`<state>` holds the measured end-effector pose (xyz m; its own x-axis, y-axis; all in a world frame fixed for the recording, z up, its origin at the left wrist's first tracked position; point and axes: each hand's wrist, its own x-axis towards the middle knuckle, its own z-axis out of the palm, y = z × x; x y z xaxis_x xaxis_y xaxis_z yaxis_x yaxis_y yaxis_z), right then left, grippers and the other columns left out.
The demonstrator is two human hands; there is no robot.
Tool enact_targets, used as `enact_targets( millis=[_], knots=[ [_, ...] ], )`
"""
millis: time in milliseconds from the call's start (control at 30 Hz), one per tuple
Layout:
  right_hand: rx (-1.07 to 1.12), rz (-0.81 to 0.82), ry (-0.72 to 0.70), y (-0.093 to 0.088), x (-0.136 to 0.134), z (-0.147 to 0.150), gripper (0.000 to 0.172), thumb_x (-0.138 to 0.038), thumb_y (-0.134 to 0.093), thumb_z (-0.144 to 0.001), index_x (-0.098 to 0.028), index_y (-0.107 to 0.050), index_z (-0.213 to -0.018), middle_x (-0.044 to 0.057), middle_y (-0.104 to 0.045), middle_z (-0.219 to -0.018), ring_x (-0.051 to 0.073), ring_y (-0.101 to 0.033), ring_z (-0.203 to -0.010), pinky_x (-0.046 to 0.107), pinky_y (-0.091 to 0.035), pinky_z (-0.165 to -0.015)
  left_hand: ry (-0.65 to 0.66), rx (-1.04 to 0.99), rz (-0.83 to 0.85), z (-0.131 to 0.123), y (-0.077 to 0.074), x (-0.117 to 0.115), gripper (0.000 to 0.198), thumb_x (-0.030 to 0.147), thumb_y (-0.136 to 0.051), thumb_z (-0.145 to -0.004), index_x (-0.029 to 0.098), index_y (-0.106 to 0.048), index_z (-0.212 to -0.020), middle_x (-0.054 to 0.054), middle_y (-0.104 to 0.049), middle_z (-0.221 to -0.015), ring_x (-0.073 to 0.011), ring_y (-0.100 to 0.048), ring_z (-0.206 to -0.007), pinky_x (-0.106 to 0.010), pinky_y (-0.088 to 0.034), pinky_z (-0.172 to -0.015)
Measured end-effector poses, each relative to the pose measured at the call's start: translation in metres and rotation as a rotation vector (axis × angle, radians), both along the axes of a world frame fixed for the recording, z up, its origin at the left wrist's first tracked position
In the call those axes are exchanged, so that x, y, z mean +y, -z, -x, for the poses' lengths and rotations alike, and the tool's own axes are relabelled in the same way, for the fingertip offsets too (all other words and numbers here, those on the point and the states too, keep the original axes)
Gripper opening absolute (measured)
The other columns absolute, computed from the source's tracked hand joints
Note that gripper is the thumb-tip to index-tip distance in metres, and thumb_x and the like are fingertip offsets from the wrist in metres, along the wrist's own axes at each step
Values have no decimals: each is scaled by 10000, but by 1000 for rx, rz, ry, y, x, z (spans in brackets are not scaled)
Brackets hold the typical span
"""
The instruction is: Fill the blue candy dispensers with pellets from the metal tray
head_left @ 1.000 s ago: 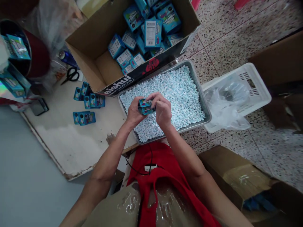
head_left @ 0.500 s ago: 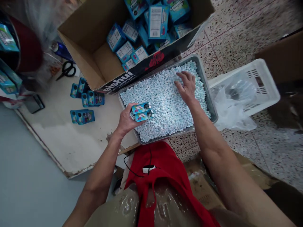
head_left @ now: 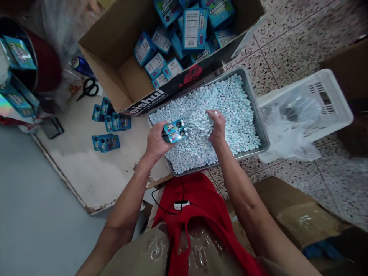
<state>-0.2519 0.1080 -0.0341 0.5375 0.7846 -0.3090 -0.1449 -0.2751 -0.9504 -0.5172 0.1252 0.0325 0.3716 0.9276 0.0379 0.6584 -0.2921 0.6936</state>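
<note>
My left hand (head_left: 157,142) is closed around two small blue candy boxes (head_left: 176,131), held side by side above the left part of a metal tray (head_left: 266,140). White candies show at their dark openings, which face right. The tray is full of small white and pale-blue candies (head_left: 238,111). My right hand (head_left: 217,125) is cupped in the middle of the tray, its fingers curled round a heap of candies, some of them blurred by motion. On the table to the left stand several more small blue boxes (head_left: 112,143) in groups.
A cardboard box (head_left: 123,82) with several blue cartons (head_left: 195,28) stands behind the tray. Scissors (head_left: 88,89), a phone (head_left: 51,127) and a dark red bucket (head_left: 47,61) are at the left. A white plastic basket (head_left: 336,99) with clear bags lies right.
My right hand has moved left and toward me, from the tray's far right to its middle, and its fingers now cup candies. The left hand still holds the two boxes.
</note>
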Motion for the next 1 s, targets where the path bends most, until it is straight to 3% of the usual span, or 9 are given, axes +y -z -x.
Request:
enact_targets(
  millis=[100, 233, 400, 533, 667, 767, 867, 1000],
  knots=[
    [279, -78, -78, -21, 2, 18, 480, -699, -546, -896, -242, -692, -892, 27, -703, -803, 240, -716, -882, 434, -587, -868, 36, 25, -9, -9, -2, 5, 708, 197, -931, -612, 269, -627, -1248, -63, -743, -1201, -329, -714, -1106, -459, -599, -991],
    [472, -259, -94, -67, 4, 42, 448, -641, -510, -930, -250, -676, -787, 54, -751, -878, 244, -739, -913, 459, -593, -908, 94, 53, -47, -22, -8, 10, 681, 179, -915, -591, 258, -641, -1209, -77, -738, -1192, -345, -699, -1098, -467, -584, -981],
    [234, -429, -48, -119, -3, 60, 359, -427, -525, -934, -251, -642, -643, 35, -759, -924, 207, -692, -944, 402, -547, -942, 110, 73, -63, -40, -26, 9, 632, 138, -834, -631, 241, -640, -1224, -72, -738, -1191, -318, -695, -1091, -439, -570, -969],
    [79, -433, -98, -139, -5, 54, 377, -444, -551, -949, -259, -635, -631, 25, -744, -892, 196, -667, -924, 405, -522, -979, 148, -89, -16, -46, -30, 10, 610, 154, -836, -665, 224, -639, -1238, -66, -741, -1199, -287, -706, -1098, -404, -562, -983],
    [168, -386, -74, -130, -6, 25, 466, -552, -479, -998, -262, -680, -693, 37, -797, -973, 215, -704, -1068, 481, -456, -1126, 56, -417, 205, -37, -12, 14, 713, 363, -950, -655, 227, -596, -1260, -28, -738, -1131, -233, -726, -970, -346, -576, -882],
    [230, -137, -125, -105, -15, 0, 546, -681, -449, -1000, -258, -726, -793, 59, -800, -1280, 270, -655, -1335, 578, -396, -1193, 57, -575, 284, -32, -1, 13, 841, 513, -1007, -574, 225, -584, -1241, -41, -734, -1131, -241, -732, -968, -352, -582, -865],
    [145, 40, -194, -77, -31, -17, 525, -697, -490, -991, -254, -755, -891, 75, -732, -1458, 301, -597, -1448, 604, -395, -1197, 112, -538, 284, -31, -1, 8, 798, 482, -1002, -617, 236, -602, -1262, -69, -734, -1225, -265, -736, -1074, -380, -579, -944],
    [-78, 61, -193, -55, -46, -29, 374, -581, -609, -955, -243, -767, -934, 97, -794, -1282, 295, -685, -1303, 540, -469, -1155, 22, -392, 211, -17, -9, 5, 713, 367, -977, -658, 243, -625, -1266, -38, -744, -1207, -247, -738, -1071, -359, -571, -967]
  ],
)
